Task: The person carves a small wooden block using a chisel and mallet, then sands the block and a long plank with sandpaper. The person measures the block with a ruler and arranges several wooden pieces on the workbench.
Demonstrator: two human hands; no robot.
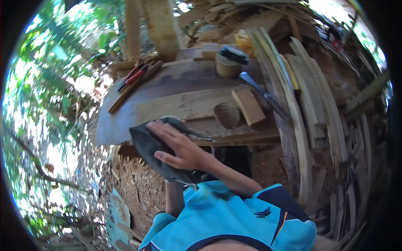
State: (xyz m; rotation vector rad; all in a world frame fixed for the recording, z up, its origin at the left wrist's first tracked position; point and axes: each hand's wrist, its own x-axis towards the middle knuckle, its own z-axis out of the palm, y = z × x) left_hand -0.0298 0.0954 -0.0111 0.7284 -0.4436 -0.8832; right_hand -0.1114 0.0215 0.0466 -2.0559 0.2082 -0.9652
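Observation:
A dark grey cloth-like sheet (pixel 153 146) hangs over the near left edge of the wooden bench (pixel 167 92). My right hand (pixel 178 146) lies on top of it with the fingers stretched out and the thumb apart. Past my fingertips, the rim of a pale rounded object (pixel 171 119) shows; its kind is unclear. My left forearm (pixel 173 198) rises under the sheet, which covers the hand, so its fingers are hidden. To the right on the bench are a round brown wooden piece (pixel 226 116) and a rectangular wooden block (pixel 248 105).
Red-handled pliers (pixel 135 76) rest at the bench's far left beside a wooden strip (pixel 127 94). A tool with a metal blade (pixel 251 81) lies right. Behind stands a round container (pixel 228 67) with a dark object on top. Long planks (pixel 297 121) lean at the right.

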